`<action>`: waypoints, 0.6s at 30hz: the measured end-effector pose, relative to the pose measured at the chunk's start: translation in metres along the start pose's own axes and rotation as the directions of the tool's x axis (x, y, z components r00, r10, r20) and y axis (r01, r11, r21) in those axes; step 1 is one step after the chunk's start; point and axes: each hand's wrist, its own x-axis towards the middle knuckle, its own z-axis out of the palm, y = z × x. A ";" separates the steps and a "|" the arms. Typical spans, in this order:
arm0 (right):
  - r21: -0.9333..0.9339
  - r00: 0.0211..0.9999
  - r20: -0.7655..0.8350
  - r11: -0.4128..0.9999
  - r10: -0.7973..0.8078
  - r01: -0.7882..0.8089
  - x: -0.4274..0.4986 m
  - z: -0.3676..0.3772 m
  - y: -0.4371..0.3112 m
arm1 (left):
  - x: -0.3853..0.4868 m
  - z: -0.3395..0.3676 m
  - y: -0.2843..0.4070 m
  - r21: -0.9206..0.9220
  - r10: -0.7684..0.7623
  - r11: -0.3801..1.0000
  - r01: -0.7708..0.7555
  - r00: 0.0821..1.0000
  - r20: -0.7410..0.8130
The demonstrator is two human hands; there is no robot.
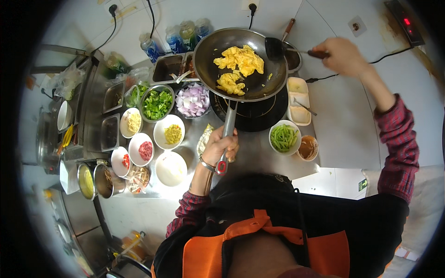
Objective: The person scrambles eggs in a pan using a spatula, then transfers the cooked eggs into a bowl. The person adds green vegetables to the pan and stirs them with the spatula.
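Note:
My left hand (221, 145) grips the metal handle (229, 120) of a frying pan (267, 78). The pan is raised and tilted over a black round cooktop (269, 116). Cooked scrambled egg (243, 60) lies in it in two yellow clumps, with small scraps near the right side. My right hand (342, 55) holds a spatula by its dark handle; the black spatula head (274, 49) is at the pan's right rim, apart from the egg. Under my left wrist, a bag (204, 139) with pale contents is partly hidden.
Left of the cooktop are bowls of chopped green pepper (157, 104), onion pieces (193, 100), minced garlic (134, 123) and raw meat (145, 150). To the right stand a bowl of green strips (284, 138), a seasoning box (298, 100) and a tub of brown paste (308, 148). Several bottles (187, 34) line the wall.

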 end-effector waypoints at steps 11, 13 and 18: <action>0.193 0.971 -0.239 0.979 -0.010 0.058 -0.080 0.088 -0.100 | 0.015 0.012 0.002 0.013 0.024 1.000 -0.025 1.000 0.010; 0.202 0.974 -0.222 0.976 -0.041 0.087 -0.092 0.083 -0.108 | 0.016 0.012 0.002 -0.007 0.017 1.000 -0.017 1.000 -0.008; 0.352 0.969 -0.239 0.924 -0.067 0.151 -0.095 0.077 -0.095 | 0.016 0.010 0.005 0.004 0.040 0.999 -0.040 0.999 -0.013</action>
